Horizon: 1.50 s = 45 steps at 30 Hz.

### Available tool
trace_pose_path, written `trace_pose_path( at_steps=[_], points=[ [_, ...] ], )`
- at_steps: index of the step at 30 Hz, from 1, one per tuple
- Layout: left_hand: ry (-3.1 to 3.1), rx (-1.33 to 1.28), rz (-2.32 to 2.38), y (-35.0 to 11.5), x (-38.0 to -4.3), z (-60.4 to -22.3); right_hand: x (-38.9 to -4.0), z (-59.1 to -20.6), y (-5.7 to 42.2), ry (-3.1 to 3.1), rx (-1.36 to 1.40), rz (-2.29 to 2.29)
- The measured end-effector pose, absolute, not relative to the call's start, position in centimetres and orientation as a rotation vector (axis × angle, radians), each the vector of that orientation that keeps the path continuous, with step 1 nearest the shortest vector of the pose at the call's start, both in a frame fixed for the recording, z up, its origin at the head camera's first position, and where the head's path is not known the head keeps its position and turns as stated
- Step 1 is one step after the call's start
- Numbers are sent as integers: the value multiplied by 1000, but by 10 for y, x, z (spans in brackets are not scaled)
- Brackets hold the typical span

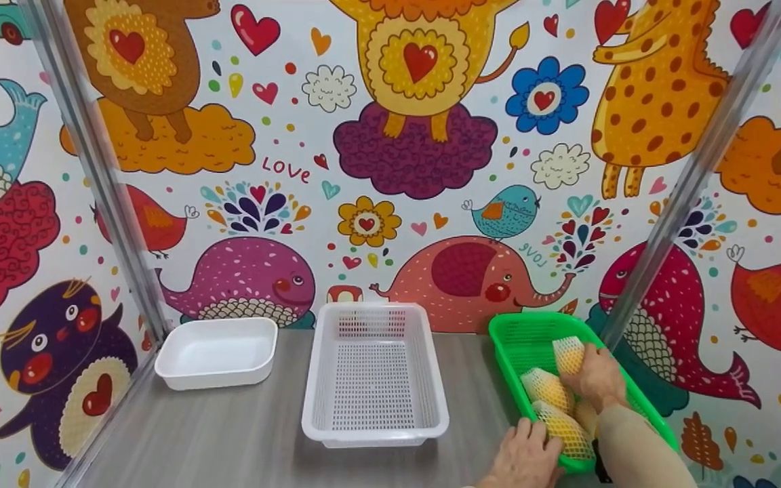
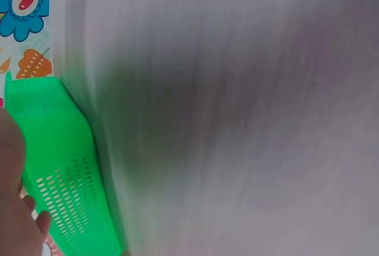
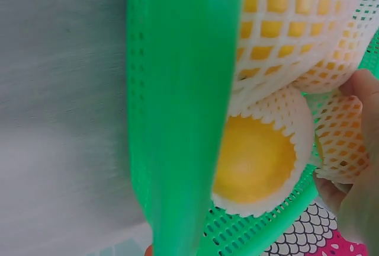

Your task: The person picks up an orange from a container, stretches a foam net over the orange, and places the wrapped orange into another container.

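A green basket [image 1: 509,362] stands on the right, holding several yellow mangoes in white foam nets. My right hand [image 1: 601,379] reaches inside and grips one netted mango [image 1: 569,354] toward the basket's far end. That mango [image 3: 342,137] shows between thumb and fingers in the right wrist view. Two other netted mangoes, a middle one [image 1: 548,392] and a nearer one [image 1: 567,432], lie along the left side; another is partly hidden by my right arm. My left hand [image 1: 525,457] holds the basket's near left rim, its fingertips close to the nearest mango.
A white perforated basket [image 1: 309,386] stands in the middle of the grey table [image 1: 241,434]. Farther left is a smaller white tub [image 1: 180,378]. Printed cartoon walls with metal corner posts [image 1: 102,163] enclose the back and sides.
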<state>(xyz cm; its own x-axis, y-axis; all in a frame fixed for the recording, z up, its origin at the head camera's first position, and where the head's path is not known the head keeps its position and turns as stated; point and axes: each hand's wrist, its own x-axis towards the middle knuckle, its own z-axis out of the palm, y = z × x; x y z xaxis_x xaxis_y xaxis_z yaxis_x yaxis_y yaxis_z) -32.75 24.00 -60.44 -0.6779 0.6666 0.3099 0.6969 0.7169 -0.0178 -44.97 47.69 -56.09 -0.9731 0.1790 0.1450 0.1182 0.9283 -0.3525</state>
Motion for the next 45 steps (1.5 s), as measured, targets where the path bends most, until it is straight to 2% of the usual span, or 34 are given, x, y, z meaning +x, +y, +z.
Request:
trace_pose_path(
  at_steps=[12, 23, 33, 45],
  points=[
    [-2401, -1018, -209, 245, -316, -614, -425, -563, 492, -3116, -535, 852],
    [-2722, -1072, -243, 250, -315, -598, -420, -563, 491, -3137, -617, 734],
    [-2663, -1134, -283, 230, -334, -585, -427, -548, 470, -2992, -361, 525],
    [-2561, -874, -345, 159, -362, -542, -410, -521, 394, -2759, 92, 505]
  ],
)
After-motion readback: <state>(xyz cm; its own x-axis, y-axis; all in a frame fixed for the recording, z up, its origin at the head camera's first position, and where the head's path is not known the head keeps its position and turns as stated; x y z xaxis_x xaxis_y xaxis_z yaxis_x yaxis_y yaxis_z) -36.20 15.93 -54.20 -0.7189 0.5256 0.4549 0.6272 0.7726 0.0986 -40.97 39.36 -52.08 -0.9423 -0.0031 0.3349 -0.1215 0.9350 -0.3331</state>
